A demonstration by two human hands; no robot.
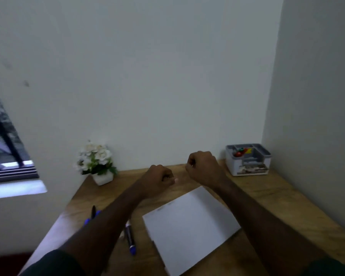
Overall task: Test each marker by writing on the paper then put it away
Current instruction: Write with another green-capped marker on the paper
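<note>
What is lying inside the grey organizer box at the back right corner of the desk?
In the organizer, red, green and yellow items show in one compartment; its walls hide their lower parts.

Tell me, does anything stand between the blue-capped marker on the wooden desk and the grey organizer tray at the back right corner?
Yes. The white paper pad and both forearms lie between the blue-capped marker and the grey organizer tray.

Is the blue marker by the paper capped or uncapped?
Capped: the blue-capped dark marker lies flat on the wooden table with its blue cap on the near end.
</note>
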